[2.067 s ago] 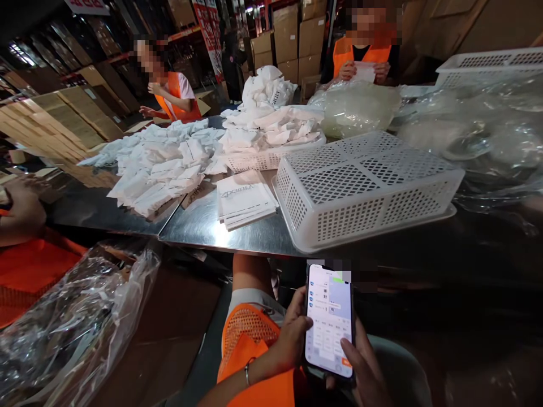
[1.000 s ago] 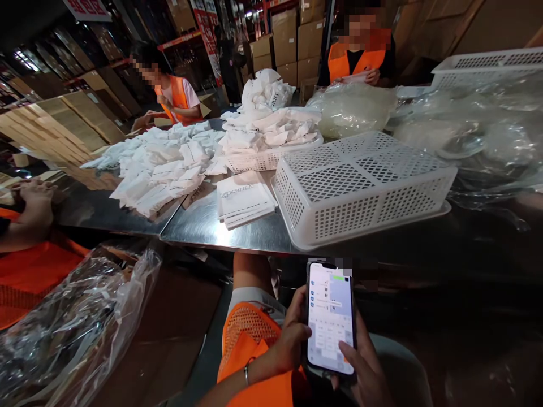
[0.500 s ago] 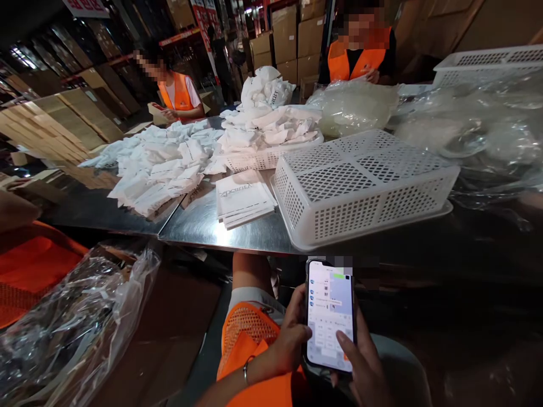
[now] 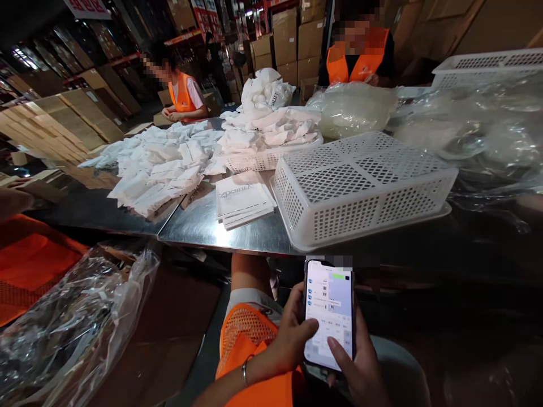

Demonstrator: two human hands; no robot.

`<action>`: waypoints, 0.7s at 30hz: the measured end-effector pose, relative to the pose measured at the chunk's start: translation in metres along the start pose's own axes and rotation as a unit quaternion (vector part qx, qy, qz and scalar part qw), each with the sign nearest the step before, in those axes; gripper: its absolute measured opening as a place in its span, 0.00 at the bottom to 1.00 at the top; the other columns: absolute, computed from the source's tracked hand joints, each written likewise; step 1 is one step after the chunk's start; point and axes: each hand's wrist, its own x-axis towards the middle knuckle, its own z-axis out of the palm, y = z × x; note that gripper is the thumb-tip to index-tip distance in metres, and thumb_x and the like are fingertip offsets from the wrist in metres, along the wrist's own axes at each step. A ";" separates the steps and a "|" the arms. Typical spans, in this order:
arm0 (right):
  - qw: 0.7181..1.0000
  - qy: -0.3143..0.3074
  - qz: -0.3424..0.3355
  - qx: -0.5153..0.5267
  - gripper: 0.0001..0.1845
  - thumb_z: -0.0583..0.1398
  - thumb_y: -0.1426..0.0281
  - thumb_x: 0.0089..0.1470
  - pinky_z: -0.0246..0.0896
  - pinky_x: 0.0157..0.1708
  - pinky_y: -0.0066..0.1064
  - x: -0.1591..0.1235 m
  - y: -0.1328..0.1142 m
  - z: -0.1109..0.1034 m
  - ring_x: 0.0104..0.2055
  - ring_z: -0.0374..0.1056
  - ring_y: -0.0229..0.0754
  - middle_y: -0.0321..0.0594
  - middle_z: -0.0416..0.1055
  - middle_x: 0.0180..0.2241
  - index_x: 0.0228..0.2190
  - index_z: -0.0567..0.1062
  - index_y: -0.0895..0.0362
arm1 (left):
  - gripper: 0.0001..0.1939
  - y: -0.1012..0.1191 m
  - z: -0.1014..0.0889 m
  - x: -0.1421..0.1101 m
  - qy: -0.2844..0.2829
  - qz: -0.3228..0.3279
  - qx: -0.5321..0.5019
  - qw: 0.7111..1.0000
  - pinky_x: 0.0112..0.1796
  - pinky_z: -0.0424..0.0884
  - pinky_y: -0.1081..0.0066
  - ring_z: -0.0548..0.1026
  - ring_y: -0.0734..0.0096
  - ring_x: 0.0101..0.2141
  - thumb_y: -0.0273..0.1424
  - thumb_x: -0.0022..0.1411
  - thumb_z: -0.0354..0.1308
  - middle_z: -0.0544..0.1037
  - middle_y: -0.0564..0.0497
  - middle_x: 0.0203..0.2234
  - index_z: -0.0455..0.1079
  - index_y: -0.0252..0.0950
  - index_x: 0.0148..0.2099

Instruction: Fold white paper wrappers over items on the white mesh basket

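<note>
A lit smartphone [image 4: 328, 316] is held upright over my lap, below the table's front edge. Its screen shows a chat with an on-screen keyboard. My left hand [image 4: 294, 333] grips the phone's left side, the thumb over the keyboard's upper left. Round the phone's right side is my right hand [image 4: 358, 356], its thumb over the lower middle of the keyboard. Fingers behind the phone are mostly hidden. Beyond it, on the metal table [image 4: 199, 226], stand an upturned white perforated basket [image 4: 348, 209] and a small stack of flat white printed bags [image 4: 241, 198].
Filled white bags [image 4: 161, 164] lie heaped on the table's left; more fill another basket [image 4: 254, 161]. Clear plastic sacks [image 4: 479, 130] cover the right. Two people in orange vests [image 4: 184, 93] are across the table. A plastic-lined box [image 4: 85, 316] stands at my left.
My left thumb has moved up and right over the screen; my right thumb has shifted left and down. Across the table, the left person's hands have come together lower down.
</note>
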 end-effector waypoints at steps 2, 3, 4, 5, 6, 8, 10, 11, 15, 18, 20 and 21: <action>1.000 0.011 -0.011 -0.024 0.59 0.66 0.50 0.43 0.57 0.11 0.29 0.003 0.000 0.001 0.25 0.69 0.43 0.54 0.65 0.55 0.66 0.39 0.47 | 0.32 0.000 -0.001 0.000 -0.021 0.004 -0.031 0.999 0.50 0.64 0.59 0.69 0.54 0.50 0.32 0.48 0.60 0.73 0.48 0.50 0.64 0.40 0.57; 0.999 0.019 -0.015 -0.035 0.60 0.67 0.51 0.41 0.58 0.11 0.29 0.004 -0.001 0.001 0.27 0.70 0.44 0.55 0.65 0.55 0.66 0.40 0.48 | 0.33 -0.001 -0.002 0.000 -0.031 0.006 -0.042 0.999 0.51 0.64 0.59 0.68 0.53 0.52 0.31 0.46 0.59 0.72 0.48 0.51 0.64 0.40 0.58; 0.999 0.026 -0.018 -0.042 0.62 0.68 0.51 0.39 0.58 0.11 0.29 0.006 -0.001 0.001 0.28 0.70 0.45 0.55 0.65 0.55 0.66 0.40 0.49 | 0.35 -0.002 -0.003 0.000 -0.038 0.007 -0.050 0.998 0.52 0.64 0.59 0.67 0.52 0.53 0.29 0.44 0.57 0.72 0.49 0.52 0.64 0.40 0.59; 0.998 0.030 -0.017 -0.043 0.63 0.68 0.51 0.38 0.58 0.12 0.28 0.007 -0.001 0.001 0.29 0.71 0.46 0.54 0.66 0.55 0.66 0.40 0.49 | 0.37 -0.003 -0.004 0.000 -0.042 0.008 -0.054 0.998 0.52 0.63 0.58 0.66 0.52 0.53 0.28 0.43 0.56 0.71 0.49 0.52 0.64 0.40 0.59; 0.999 0.032 -0.012 -0.038 0.62 0.67 0.50 0.39 0.58 0.12 0.28 0.007 -0.001 0.001 0.29 0.70 0.45 0.54 0.67 0.54 0.66 0.40 0.50 | 0.38 -0.005 -0.005 -0.001 -0.045 0.008 -0.055 0.997 0.52 0.63 0.58 0.66 0.51 0.54 0.27 0.41 0.55 0.72 0.48 0.52 0.64 0.40 0.59; 1.000 0.022 0.006 -0.017 0.59 0.64 0.48 0.43 0.56 0.11 0.28 0.006 -0.003 0.001 0.23 0.67 0.40 0.54 0.68 0.53 0.66 0.40 0.49 | 0.40 -0.007 -0.008 -0.001 -0.045 0.004 -0.058 0.997 0.53 0.63 0.57 0.65 0.51 0.54 0.26 0.40 0.54 0.72 0.48 0.52 0.63 0.40 0.60; 1.000 0.003 0.019 0.015 0.54 0.62 0.48 0.48 0.56 0.11 0.28 0.003 -0.003 -0.001 0.22 0.66 0.38 0.53 0.66 0.56 0.66 0.40 0.46 | 0.41 -0.007 -0.008 -0.002 -0.041 -0.003 -0.069 0.997 0.53 0.63 0.57 0.65 0.51 0.55 0.25 0.39 0.53 0.71 0.49 0.53 0.63 0.40 0.60; 0.999 -0.007 0.021 0.031 0.52 0.62 0.49 0.48 0.56 0.12 0.27 0.002 -0.003 -0.002 0.24 0.68 0.40 0.52 0.63 0.58 0.65 0.40 0.44 | 0.41 -0.006 -0.008 -0.002 -0.039 -0.006 -0.076 0.996 0.53 0.63 0.58 0.65 0.51 0.55 0.25 0.39 0.53 0.71 0.49 0.53 0.63 0.41 0.60; 0.996 -0.050 0.020 0.077 0.51 0.62 0.52 0.49 0.58 0.13 0.27 0.000 0.003 -0.008 0.38 0.72 0.51 0.46 0.51 0.65 0.65 0.39 0.39 | 0.43 -0.001 -0.006 -0.001 -0.042 -0.017 -0.091 0.995 0.52 0.63 0.58 0.65 0.50 0.55 0.25 0.37 0.54 0.72 0.48 0.52 0.62 0.40 0.61; 0.995 -0.068 0.005 0.071 0.51 0.61 0.51 0.49 0.58 0.12 0.26 0.002 0.007 -0.010 0.42 0.72 0.55 0.44 0.46 0.67 0.65 0.38 0.38 | 0.44 0.001 -0.007 0.000 -0.037 -0.022 -0.094 0.995 0.52 0.63 0.59 0.66 0.51 0.54 0.24 0.35 0.53 0.73 0.49 0.52 0.63 0.39 0.61; 0.996 -0.072 -0.006 0.058 0.51 0.60 0.50 0.49 0.57 0.12 0.26 0.004 0.008 -0.010 0.43 0.72 0.56 0.43 0.44 0.68 0.65 0.38 0.38 | 0.45 0.001 -0.008 -0.001 -0.037 -0.025 -0.100 0.994 0.52 0.63 0.59 0.66 0.52 0.54 0.23 0.35 0.52 0.72 0.49 0.52 0.62 0.39 0.62; 0.996 -0.072 -0.008 0.050 0.52 0.61 0.50 0.48 0.57 0.12 0.26 0.004 0.007 -0.010 0.43 0.72 0.56 0.43 0.43 0.68 0.65 0.37 0.38 | 0.46 0.001 -0.009 -0.001 -0.039 -0.026 -0.104 0.993 0.52 0.63 0.59 0.66 0.52 0.54 0.23 0.35 0.52 0.72 0.49 0.52 0.61 0.40 0.62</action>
